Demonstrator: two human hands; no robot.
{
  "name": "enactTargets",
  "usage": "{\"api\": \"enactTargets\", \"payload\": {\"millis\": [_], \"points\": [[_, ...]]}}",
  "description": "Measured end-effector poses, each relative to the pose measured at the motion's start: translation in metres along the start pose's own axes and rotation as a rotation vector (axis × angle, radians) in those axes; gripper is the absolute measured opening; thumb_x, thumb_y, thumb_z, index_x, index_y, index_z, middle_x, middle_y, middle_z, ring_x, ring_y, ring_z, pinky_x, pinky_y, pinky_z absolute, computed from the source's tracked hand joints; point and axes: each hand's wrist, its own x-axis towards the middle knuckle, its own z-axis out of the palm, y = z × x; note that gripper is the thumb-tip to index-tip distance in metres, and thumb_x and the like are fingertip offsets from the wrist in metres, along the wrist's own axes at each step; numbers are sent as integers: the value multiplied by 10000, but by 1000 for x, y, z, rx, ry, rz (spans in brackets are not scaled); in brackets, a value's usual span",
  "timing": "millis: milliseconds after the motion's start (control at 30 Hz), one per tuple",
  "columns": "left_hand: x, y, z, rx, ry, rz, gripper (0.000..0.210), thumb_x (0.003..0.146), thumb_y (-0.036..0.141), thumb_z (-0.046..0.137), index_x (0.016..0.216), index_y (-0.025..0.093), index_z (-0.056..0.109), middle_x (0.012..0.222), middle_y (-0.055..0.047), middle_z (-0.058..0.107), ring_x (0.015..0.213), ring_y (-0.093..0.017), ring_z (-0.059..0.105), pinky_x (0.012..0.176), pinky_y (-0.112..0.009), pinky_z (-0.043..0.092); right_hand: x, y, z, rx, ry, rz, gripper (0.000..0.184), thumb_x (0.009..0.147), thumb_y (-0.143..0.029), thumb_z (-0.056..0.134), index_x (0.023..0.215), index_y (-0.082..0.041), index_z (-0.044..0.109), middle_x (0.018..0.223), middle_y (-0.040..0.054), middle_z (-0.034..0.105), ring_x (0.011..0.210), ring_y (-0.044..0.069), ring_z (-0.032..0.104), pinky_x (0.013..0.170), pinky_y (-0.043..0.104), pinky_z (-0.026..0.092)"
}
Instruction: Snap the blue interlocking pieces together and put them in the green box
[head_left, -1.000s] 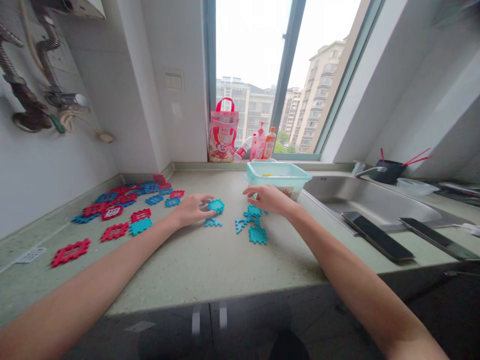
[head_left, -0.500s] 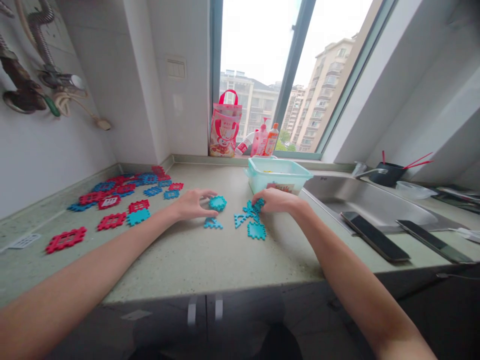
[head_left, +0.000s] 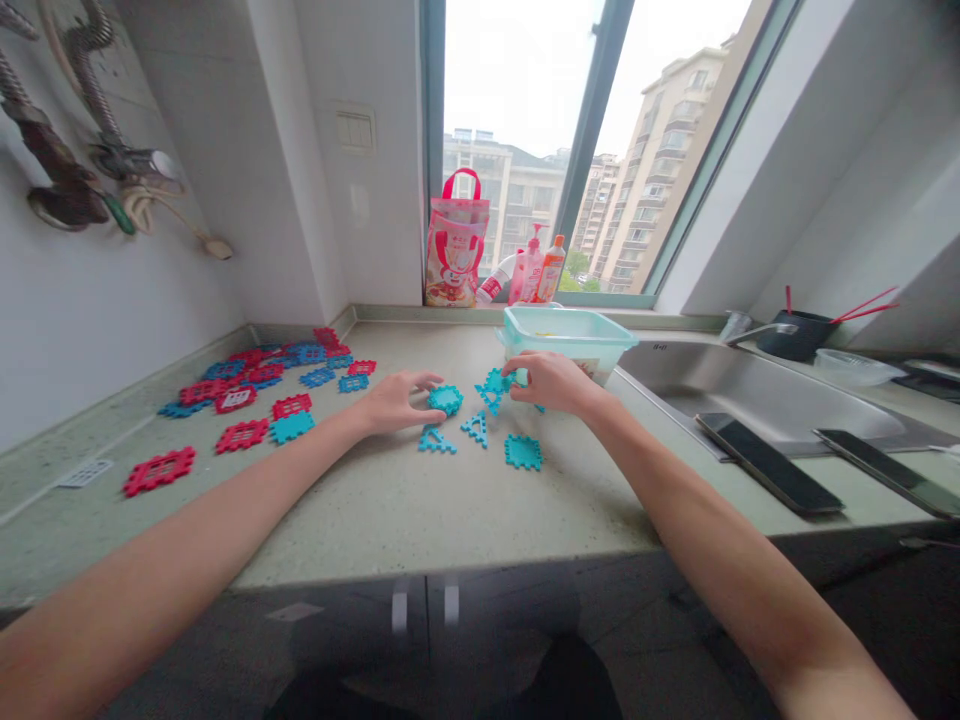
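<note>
My left hand [head_left: 401,400] curls its thumb and fingers around the edges of a stack of round-looking teal interlocking tiles [head_left: 445,400] on the counter. Close to its thumb lies a teal triangular tile [head_left: 436,440]. With fingertips pinched, my right hand [head_left: 555,382] holds a teal toothed tile [head_left: 497,381], partly hidden by the fingers. Just below that sits another teal piece [head_left: 490,402]. Between the hands is a second triangular tile [head_left: 475,428], and a square teal tile [head_left: 523,452] lies nearer me. A bit of teal shows beneath the right hand.
Red tiles [head_left: 242,435] and blue tiles [head_left: 319,377] are scattered and heaped at left. Behind my right hand stands a teal plastic tub [head_left: 574,325]. A sink [head_left: 697,400] and two phones [head_left: 769,462] are at right. Bottles [head_left: 551,270] and a pink bag [head_left: 457,250] line the windowsill.
My right hand has shifted away from me with its teal tile. The teal cluster under it has spread apart, leaving one triangular tile on its own. My left hand stays at the stack.
</note>
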Motion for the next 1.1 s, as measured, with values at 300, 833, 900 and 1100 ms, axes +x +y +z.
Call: {"api": "enactTargets", "payload": {"millis": [300,833,900,1100], "points": [[-1,7,6,-90,-28,45,682,766,505,785,1373,222,657,1278,-92,765,1218,-273,713,1049,-358,539,3,-34,20,586,114,-132,302,840,-216,673,1117,-202,793,989,36,745,788,138,650,704,241,490],[0,0,4,-59,-4,-10,789,742,366,802,1474,173,583,1233,-106,769,1111,-267,744,1048,-374,544,-3,-38,4,367,-61,-151,277,891,-243,715,1158,-213,785,1130,68,775,856,182,686,837,319,534],[1,-5,4,-63,9,-23,786,747,395,810,1467,174,584,1232,-107,771,1110,-271,745,1037,-380,552,-5,-39,0,340,-156,-132,307,867,-316,779,1157,-214,787,1097,60,788,884,206,703,840,324,534],[4,-15,1,-154,-32,-29,820,731,464,853,1448,160,594,1289,-162,744,1217,-313,708,1098,-447,524,-6,-45,5,356,-380,-141,409,822,-448,840,1165,-228,801,1111,72,802,1028,261,728,894,330,530]]}}
